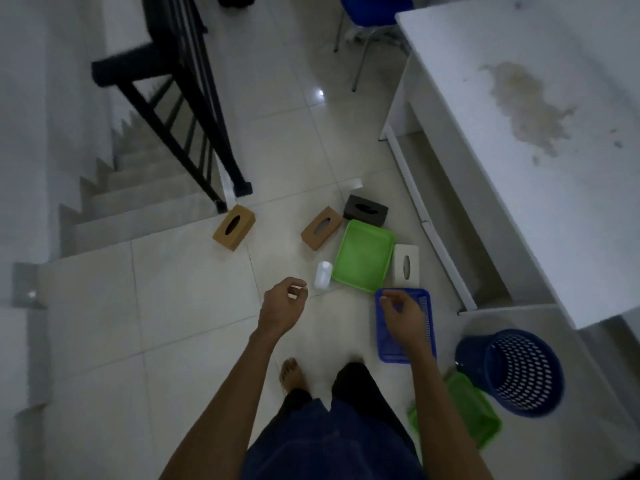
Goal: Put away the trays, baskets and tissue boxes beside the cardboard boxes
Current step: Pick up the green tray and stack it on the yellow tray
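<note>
My left hand (284,303) and right hand (403,315) reach out in front of me. The fingers (389,300) are loosely curled and hold nothing.

Directly below the right fingers, a blue tray (420,304) lies flat on the tiled floor (173,306). Just beyond it is a green tray (363,254), with a white tissue box (406,265) against its right side. A small white object (322,274) lies just ahead of the left fingers.

Farther out, a tan tissue box (322,228) and a dark tissue box (365,210) sit close together. A second tan box (233,226) lies well to the left, beside the foot of the stair railing (194,133). Behind and to the right of the right fingers are a blue basket (519,372) on its side and another green tray (464,407). A white bench (519,133) runs along the right.

I judge the blue tray is the first pick. To do it well, I should crouch, grip opposite rims with both hands and keep it level. Nesting the trays and loading the tissue boxes into them would save trips. The cardboard boxes are not in view.
</note>
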